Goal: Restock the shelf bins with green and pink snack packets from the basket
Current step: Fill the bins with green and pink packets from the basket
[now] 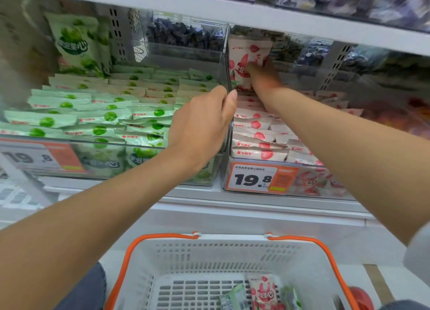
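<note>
White shelf boards [256, 207] run across a shop wall, one above the other, and two big clear bins sit side by side on the lower one. Both bare arms reach up and forward to the bins. The left hand [204, 123] is at the clear wall [226, 60] where the two bins meet. Its grip is narrow, with the thumb on one side of the wall's top edge and the curled fingers on the other side. Which bin that wall belongs to is not clear. The right hand [263, 74] is far inside the back of the pink bin [321, 181], and its grip is closed on a big pink bag [244, 51] that stands up straight there. The green bin [104, 144] on the left is nearly full of small green packets [104, 116] lying flat in rows, and a big green bag [76, 42] stands at its back. The pink bin on the right holds small pink packets [256, 135] in rows under the right arm. Each bin has an orange and white price tag [263, 178] on its front that says 19.8. Behind the bins are smaller clear boxes of dark snacks [183, 34]. Down below, close to the person, is a white basket [209, 242] with orange handles. One loose pink packet [264, 291] and two loose green packets [232, 298] lie on its floor.
</note>
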Demonstrator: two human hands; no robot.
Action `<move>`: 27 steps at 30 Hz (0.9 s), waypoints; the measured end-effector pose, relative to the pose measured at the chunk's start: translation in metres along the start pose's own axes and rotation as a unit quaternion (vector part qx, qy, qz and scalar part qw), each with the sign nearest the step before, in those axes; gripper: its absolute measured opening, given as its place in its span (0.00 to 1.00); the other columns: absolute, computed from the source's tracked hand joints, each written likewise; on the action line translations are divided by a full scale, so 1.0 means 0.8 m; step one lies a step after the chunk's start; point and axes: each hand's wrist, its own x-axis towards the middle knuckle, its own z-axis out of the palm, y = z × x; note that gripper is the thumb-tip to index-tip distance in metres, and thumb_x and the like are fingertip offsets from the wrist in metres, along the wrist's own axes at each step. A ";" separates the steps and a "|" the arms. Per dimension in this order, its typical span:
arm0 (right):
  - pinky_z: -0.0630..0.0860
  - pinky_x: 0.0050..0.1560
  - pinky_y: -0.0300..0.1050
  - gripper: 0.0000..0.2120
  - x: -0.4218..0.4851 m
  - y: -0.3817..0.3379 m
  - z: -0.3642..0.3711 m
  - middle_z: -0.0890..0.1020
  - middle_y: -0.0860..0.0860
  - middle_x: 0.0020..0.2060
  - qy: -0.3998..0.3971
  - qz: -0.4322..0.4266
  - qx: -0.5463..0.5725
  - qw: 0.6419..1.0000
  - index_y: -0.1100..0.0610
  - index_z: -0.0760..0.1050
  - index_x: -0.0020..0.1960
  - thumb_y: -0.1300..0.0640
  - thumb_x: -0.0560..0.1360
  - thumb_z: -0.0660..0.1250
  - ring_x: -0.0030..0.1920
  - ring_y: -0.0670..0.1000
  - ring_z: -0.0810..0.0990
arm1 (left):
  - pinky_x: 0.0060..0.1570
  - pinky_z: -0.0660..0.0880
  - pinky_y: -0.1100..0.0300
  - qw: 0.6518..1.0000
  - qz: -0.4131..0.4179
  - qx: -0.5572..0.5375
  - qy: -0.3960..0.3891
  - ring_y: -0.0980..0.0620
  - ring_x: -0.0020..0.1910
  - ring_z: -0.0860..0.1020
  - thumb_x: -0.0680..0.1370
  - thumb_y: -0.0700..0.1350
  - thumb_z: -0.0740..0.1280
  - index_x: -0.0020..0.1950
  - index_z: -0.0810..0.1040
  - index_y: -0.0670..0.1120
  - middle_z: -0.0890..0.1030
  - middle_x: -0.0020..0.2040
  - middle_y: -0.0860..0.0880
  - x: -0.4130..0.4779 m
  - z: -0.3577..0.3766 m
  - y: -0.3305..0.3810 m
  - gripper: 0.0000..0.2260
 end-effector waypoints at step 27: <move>0.68 0.36 0.46 0.03 -0.297 0.065 -0.111 0.75 0.48 0.36 -0.011 -0.210 -0.267 0.941 0.54 0.72 0.39 0.59 0.72 0.64 0.37 0.51 0.73 | 0.39 0.71 0.55 0.957 -0.166 0.001 -0.240 0.45 0.42 0.77 0.78 0.50 0.61 0.41 0.73 0.47 0.79 0.40 0.50 -0.143 0.000 0.073 0.09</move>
